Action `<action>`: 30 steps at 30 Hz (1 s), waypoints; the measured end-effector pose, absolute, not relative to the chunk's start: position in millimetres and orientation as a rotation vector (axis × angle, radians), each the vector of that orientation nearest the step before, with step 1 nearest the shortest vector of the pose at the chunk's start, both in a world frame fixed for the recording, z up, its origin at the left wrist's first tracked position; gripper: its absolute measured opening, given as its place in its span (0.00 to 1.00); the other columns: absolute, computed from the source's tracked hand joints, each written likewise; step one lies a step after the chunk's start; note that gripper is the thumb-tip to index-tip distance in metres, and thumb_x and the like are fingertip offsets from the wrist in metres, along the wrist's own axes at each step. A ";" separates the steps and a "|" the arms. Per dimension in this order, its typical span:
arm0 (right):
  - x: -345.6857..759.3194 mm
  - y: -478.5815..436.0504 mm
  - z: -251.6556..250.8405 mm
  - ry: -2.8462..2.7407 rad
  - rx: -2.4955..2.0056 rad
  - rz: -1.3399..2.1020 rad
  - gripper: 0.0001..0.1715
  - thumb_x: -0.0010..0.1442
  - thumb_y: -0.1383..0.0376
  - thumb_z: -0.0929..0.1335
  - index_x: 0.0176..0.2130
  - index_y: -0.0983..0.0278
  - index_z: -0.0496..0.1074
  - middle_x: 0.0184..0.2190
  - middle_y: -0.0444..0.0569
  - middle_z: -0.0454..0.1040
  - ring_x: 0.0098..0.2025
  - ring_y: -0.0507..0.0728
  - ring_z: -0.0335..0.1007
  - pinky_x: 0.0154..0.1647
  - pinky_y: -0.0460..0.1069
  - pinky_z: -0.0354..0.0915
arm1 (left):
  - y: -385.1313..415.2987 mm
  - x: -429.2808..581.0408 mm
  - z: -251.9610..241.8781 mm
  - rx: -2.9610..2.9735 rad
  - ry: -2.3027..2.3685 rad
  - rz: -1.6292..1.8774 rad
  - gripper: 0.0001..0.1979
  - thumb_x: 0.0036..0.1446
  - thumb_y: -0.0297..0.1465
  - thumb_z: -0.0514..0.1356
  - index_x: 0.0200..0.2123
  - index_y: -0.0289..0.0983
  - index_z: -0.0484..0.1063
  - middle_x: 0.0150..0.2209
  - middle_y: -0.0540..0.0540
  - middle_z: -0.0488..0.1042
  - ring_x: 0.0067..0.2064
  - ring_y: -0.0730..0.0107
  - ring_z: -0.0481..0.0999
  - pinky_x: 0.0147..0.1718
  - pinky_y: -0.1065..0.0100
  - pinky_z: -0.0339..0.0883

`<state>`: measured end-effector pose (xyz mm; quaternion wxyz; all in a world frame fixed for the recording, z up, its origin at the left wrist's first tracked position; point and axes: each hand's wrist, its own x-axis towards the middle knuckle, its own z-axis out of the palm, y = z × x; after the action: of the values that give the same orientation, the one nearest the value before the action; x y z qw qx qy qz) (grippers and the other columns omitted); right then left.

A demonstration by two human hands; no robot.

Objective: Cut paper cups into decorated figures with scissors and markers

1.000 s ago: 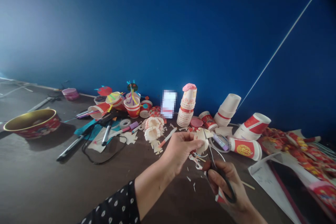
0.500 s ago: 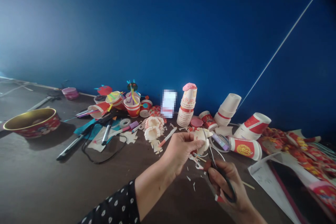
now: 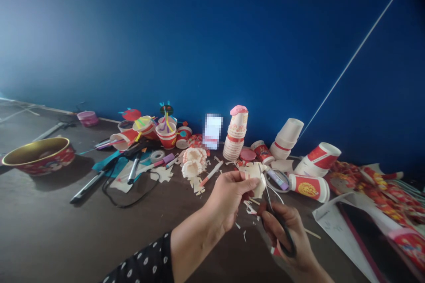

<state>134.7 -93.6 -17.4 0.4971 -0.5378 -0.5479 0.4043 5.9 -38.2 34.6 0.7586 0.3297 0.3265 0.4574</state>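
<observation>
My left hand [image 3: 229, 196] pinches a small cream paper-cup cutout [image 3: 255, 176] with petal-like flaps, held above the dark tabletop [image 3: 49, 230]. My right hand [image 3: 287, 241] is closed through the black handles of a pair of scissors [image 3: 277, 221], whose blades point up into the cutout's lower right edge. Small paper scraps [image 3: 247, 208] lie on the table beneath both hands. My left forearm wears a dark sleeve with white dots.
A stack of paper cups [image 3: 235, 137], tipped red-and-white cups [image 3: 310, 188], finished paper flowers [image 3: 192, 163], markers, tape [image 3: 156, 155] and a black cord [image 3: 129, 190] crowd the back. A gold-lined red bowl [image 3: 38, 154] sits left. Patterned red paper [image 3: 381, 194] lies right, against the blue wall.
Both hands have dropped slightly and the cutout has turned a little in my left fingers; the scissors stay at its edge.
</observation>
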 end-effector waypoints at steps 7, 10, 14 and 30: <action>132.0 -94.0 -15.5 -1.264 -1.314 0.999 0.22 0.47 0.49 0.67 0.22 0.67 0.68 0.09 0.37 0.54 0.10 0.43 0.47 0.09 0.40 0.48 | -32.8 1.5 34.7 0.764 0.685 0.961 0.09 0.37 0.30 0.65 0.22 0.33 0.69 0.20 0.50 0.68 0.20 0.81 0.60 0.22 0.73 0.52; 130.6 -94.2 -13.6 -1.260 -1.341 1.014 0.22 0.46 0.49 0.68 0.24 0.67 0.70 0.10 0.37 0.54 0.10 0.43 0.47 0.10 0.40 0.48 | -26.8 -1.6 34.7 0.824 0.708 1.040 0.09 0.38 0.30 0.65 0.20 0.33 0.67 0.18 0.52 0.65 0.19 0.82 0.58 0.21 0.73 0.50; 131.5 -93.4 -13.3 -1.262 -1.338 1.042 0.24 0.45 0.48 0.67 0.23 0.67 0.69 0.10 0.36 0.54 0.10 0.43 0.46 0.09 0.40 0.47 | -24.6 -2.1 34.7 0.854 0.732 1.049 0.09 0.38 0.29 0.64 0.17 0.33 0.65 0.17 0.53 0.63 0.19 0.83 0.57 0.21 0.74 0.49; 139.1 -90.1 -28.8 -1.288 -1.173 1.003 0.15 0.51 0.55 0.67 0.27 0.66 0.68 0.11 0.38 0.59 0.12 0.45 0.54 0.12 0.40 0.53 | -30.6 -0.9 37.1 0.822 0.711 1.001 0.08 0.38 0.28 0.63 0.24 0.34 0.66 0.22 0.50 0.69 0.21 0.79 0.63 0.22 0.73 0.52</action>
<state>139.1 -90.1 -28.8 0.5361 -0.4927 -0.5408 0.4212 -0.9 -30.6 37.1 0.7392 0.3748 0.3241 0.4562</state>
